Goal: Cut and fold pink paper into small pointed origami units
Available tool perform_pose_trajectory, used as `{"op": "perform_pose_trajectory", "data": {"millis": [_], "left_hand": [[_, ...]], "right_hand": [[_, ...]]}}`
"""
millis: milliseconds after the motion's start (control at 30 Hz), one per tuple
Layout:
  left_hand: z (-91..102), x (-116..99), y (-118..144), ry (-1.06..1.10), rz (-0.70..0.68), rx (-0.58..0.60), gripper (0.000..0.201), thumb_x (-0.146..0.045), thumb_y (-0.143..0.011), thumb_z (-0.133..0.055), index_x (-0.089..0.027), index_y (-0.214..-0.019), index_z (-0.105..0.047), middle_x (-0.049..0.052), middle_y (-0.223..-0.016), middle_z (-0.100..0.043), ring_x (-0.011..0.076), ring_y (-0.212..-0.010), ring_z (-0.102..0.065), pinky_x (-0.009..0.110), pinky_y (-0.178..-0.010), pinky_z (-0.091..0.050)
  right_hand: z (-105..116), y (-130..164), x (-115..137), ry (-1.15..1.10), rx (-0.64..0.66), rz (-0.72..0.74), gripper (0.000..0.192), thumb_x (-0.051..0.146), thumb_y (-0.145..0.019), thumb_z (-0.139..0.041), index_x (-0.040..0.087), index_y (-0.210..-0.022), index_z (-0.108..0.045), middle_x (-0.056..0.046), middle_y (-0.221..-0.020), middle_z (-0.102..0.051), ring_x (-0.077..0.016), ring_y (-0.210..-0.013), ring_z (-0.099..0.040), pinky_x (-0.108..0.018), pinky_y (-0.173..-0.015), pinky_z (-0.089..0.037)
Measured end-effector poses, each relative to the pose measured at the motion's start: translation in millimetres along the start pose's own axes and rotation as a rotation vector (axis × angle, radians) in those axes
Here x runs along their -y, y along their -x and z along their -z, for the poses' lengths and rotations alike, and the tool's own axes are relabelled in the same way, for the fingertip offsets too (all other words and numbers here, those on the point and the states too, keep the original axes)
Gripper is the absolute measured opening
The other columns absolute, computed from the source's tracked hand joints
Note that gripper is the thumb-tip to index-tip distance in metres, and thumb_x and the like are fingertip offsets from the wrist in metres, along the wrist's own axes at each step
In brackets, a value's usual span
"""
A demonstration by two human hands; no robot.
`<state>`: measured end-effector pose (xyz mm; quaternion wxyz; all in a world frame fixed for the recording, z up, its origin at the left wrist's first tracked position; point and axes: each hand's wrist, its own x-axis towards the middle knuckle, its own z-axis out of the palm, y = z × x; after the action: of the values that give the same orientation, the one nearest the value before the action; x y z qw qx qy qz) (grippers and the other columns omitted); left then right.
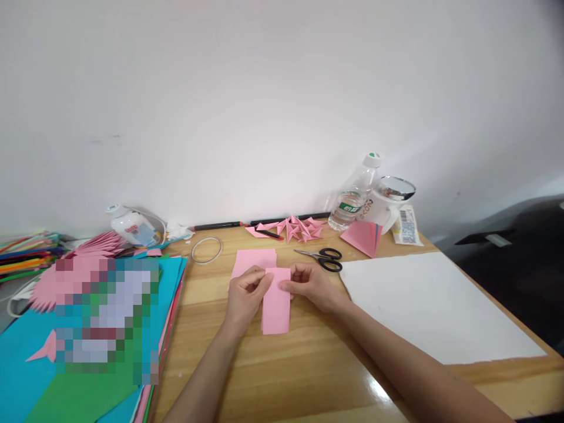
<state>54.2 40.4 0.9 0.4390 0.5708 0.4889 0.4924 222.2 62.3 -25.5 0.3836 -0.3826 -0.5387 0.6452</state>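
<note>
Two hands meet over one narrow pink paper strip (pixel 277 302) that lies flat on the wooden table (pixel 282 364). The left hand (pixel 245 292) pinches the strip's upper left edge between thumb and fingertips, and the right hand (pixel 311 283) pinches its upper right corner, so both are closed on the paper. Just beyond the knuckles, partly under the strip, lies another pink sheet (pixel 254 261).

The strip looks thin, light and limp; it would likely crease at once and slide easily on the glossy wood, so the edges and corners near the top, where the fingers already sit, seem the best places to hold it.

Just past the right hand lie black-handled scissors (pixel 325 258), and beyond them a cluster of folded pink pieces (pixel 294 228). Further out to the right stand a clear plastic bottle (pixel 355 197) with a green and white label, too small to read, and a white mug (pixel 382 210) with red lettering that seems to read "G-CON". A large white sheet (pixel 434 305) lies to the right of the right forearm. Beyond the left hand rests a ring of clear tape (pixel 206 249), and to its left a stack of coloured paper (pixel 26 376), partly pixelated.
</note>
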Motion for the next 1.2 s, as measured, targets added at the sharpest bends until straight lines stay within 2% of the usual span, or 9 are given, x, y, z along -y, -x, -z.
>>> {"op": "perform_pose_trajectory", "data": {"millis": [233, 433, 533, 667, 800, 900, 1033, 1200], "left_hand": [[0.4, 3.2, 0.4, 0.031, -0.006, -0.018, 0.025, -0.034, -0.075, -0.065, -0.016, -0.058, -0.064, -0.001, -0.062, -0.049, 0.0109, -0.058, -0.042, 0.023, -0.050, -0.031], [0.2, 10.8, 0.0, 0.061, 0.005, -0.035, 0.025, -0.034, -0.076, -0.065, -0.015, -0.060, -0.064, -0.001, -0.063, -0.048, 0.0093, -0.056, -0.041, 0.021, -0.048, -0.030], [0.0, 12.3, 0.2, 0.072, 0.018, -0.028, 0.025, -0.033, -0.076, -0.065, -0.014, -0.059, -0.064, -0.002, -0.063, -0.047, 0.0084, -0.055, -0.040, 0.020, -0.046, -0.028], [-0.4, 11.6, 0.7, 0.100, 0.045, -0.035, 0.025, -0.032, -0.076, -0.066, -0.014, -0.059, -0.064, -0.002, -0.062, -0.046, 0.0066, -0.050, -0.037, 0.019, -0.042, -0.025], [-1.6, 13.1, 0.7, 0.140, 0.058, -0.047, 0.026, -0.032, -0.075, -0.067, -0.014, -0.056, -0.063, -0.003, -0.061, -0.046, 0.0056, -0.047, -0.036, 0.019, -0.039, -0.024], [-3.3, 15.9, 1.1, 0.135, 0.065, -0.044, 0.026, -0.032, -0.075, -0.067, -0.014, -0.056, -0.063, -0.003, -0.059, -0.046, 0.0052, -0.046, -0.036, 0.019, -0.039, -0.024], [-5.4, 17.8, 2.1, 0.163, 0.097, -0.034, 0.027, -0.031, -0.075, -0.067, -0.014, -0.054, -0.061, -0.005, -0.056, -0.044, 0.0037, -0.040, -0.033, 0.019, -0.037, -0.021], [-5.6, 17.6, 1.9, 0.190, 0.115, -0.085, 0.026, -0.032, -0.073, -0.068, -0.014, -0.055, -0.063, -0.004, -0.057, -0.046, 0.0045, -0.043, -0.035, 0.018, -0.037, -0.023]], "right_hand": [[-1.3, 0.7, 7.1, -0.079, -0.009, -0.001, 0.033, 0.045, -0.070, -0.072, 0.017, -0.067, -0.057, 0.002, -0.062, -0.058, -0.0105, -0.057, -0.051, -0.024, -0.056, -0.040], [-2.0, 1.3, 5.2, -0.147, -0.037, 0.034, 0.033, 0.044, -0.069, -0.073, 0.017, -0.063, -0.055, 0.002, -0.061, -0.059, -0.0103, -0.056, -0.052, -0.024, -0.055, -0.041], [-1.4, 1.6, 4.2, -0.124, -0.054, 0.069, 0.033, 0.043, -0.068, -0.075, 0.017, -0.060, -0.055, 0.002, -0.060, -0.060, -0.0106, -0.056, -0.052, -0.024, -0.055, -0.040], [-0.2, 0.2, 5.0, -0.077, -0.074, 0.042, 0.033, 0.043, -0.065, -0.076, 0.017, -0.058, -0.056, 0.003, -0.055, -0.057, -0.0099, -0.052, -0.049, -0.024, -0.053, -0.037], [-1.4, -1.0, 6.9, -0.125, -0.072, 0.013, 0.031, 0.045, -0.068, -0.073, 0.017, -0.064, -0.060, 0.003, -0.060, -0.058, -0.0100, -0.053, -0.050, -0.025, -0.055, -0.039], [-1.9, -0.4, 7.7, -0.164, -0.099, 0.045, 0.030, 0.044, -0.069, -0.072, 0.017, -0.063, -0.059, 0.003, -0.061, -0.057, -0.0104, -0.055, -0.050, -0.025, -0.057, -0.040], [-1.6, 1.2, 7.2, -0.079, -0.162, 0.113, 0.032, 0.043, -0.070, -0.072, 0.017, -0.060, -0.055, 0.003, -0.058, -0.055, -0.0104, -0.054, -0.048, -0.024, -0.054, -0.037], [-3.9, 0.7, 8.1, -0.025, -0.139, 0.043, 0.036, 0.050, -0.071, -0.069, 0.017, -0.062, -0.055, 0.003, -0.057, -0.055, -0.0105, -0.053, -0.047, -0.024, -0.053, -0.036]]}}
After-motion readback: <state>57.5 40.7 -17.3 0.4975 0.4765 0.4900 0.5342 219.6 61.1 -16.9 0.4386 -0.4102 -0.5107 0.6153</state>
